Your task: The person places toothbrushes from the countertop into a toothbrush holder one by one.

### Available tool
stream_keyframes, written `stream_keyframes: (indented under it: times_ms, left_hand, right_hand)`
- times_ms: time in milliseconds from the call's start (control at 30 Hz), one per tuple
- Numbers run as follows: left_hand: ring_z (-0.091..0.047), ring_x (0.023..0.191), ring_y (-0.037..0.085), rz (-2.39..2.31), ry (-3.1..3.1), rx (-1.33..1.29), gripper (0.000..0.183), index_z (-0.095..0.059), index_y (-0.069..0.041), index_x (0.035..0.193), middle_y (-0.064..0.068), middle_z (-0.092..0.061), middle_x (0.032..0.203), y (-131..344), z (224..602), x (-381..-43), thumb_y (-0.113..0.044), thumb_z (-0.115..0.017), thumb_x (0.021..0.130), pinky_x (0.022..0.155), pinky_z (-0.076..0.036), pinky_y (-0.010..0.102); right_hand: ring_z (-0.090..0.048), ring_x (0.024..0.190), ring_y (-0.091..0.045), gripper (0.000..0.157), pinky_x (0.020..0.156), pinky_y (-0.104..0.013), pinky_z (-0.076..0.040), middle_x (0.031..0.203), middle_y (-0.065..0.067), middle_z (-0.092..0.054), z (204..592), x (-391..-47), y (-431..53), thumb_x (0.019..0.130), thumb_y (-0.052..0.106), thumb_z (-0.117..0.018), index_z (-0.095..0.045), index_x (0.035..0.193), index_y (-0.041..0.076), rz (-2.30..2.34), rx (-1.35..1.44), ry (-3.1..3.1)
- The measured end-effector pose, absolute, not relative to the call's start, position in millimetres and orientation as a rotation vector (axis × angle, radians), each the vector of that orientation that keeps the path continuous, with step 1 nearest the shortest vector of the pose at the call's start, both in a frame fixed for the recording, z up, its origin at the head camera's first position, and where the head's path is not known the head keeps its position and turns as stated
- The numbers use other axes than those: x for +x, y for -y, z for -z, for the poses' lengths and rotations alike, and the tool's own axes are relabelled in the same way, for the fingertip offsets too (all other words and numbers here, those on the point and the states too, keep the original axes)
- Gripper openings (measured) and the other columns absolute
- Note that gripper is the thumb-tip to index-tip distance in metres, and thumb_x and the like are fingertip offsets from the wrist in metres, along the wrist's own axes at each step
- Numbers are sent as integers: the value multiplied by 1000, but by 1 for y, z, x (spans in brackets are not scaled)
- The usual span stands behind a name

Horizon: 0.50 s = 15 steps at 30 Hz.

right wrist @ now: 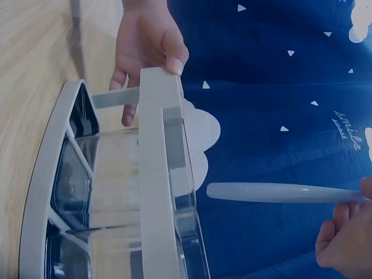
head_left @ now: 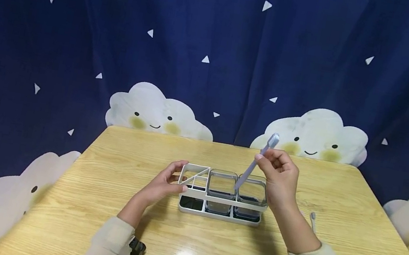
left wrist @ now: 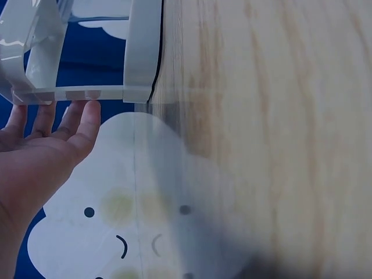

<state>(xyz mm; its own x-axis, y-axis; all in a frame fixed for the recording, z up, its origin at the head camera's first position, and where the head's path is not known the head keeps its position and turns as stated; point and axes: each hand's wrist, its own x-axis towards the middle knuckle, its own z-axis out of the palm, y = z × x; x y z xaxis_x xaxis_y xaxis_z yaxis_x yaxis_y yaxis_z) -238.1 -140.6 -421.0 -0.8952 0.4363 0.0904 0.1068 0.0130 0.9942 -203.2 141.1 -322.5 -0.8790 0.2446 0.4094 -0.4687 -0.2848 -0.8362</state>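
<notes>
A white toothbrush holder (head_left: pixel 193 193) stands on the table with two clear cups in it, a middle cup (head_left: pixel 218 208) and a right cup (head_left: pixel 248 213). My left hand (head_left: pixel 163 184) holds its left end, thumb on the front rim and fingers round the side; the left wrist view has the fingertips right at the end bar. Between thumb and fingers, my right hand (head_left: pixel 281 176) pinches a grey-lilac toothbrush (head_left: pixel 249 170) near its head. The brush leans with its head up, and its handle end overlaps the gap between the cups. In the right wrist view, that handle end (right wrist: pixel 224 191) shows above the cup rims.
Another toothbrush (head_left: pixel 312 220) lies on the wooden table (head_left: pixel 136 147) beyond my right forearm, partly hidden by it. The holder's left section has a diagonal divider (head_left: pixel 196 176). A dark blue curtain (head_left: pixel 190 17) with clouds hangs behind the table's far edge.
</notes>
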Motion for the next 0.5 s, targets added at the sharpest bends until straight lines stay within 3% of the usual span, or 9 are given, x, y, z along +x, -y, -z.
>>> stream_keyframes:
  times_ms: [233, 500]
  left_hand:
    - [-30, 125, 47, -1977, -2037, 565, 72, -27, -3, 143, 22, -32, 136, 140, 408, -230, 1, -64, 82, 90, -43, 37]
    - [-32, 126, 44, -1988, -2033, 573, 73, -27, -6, 144, 21, -32, 138, 144, 429, -243, 1, -65, 82, 90, -43, 39]
  right_hand:
    - [-54, 71, -11, 20, 66, -19, -49, 80, -4, -57, 322, -206, -125, 78, -15, -62, -62, 79, 5, -2188, 333, 1607]
    - [-55, 71, -12, 20, 68, -22, -50, 78, -3, -60, 321, -208, -107, 79, -14, -61, -62, 79, 6, -2196, 359, 1607]
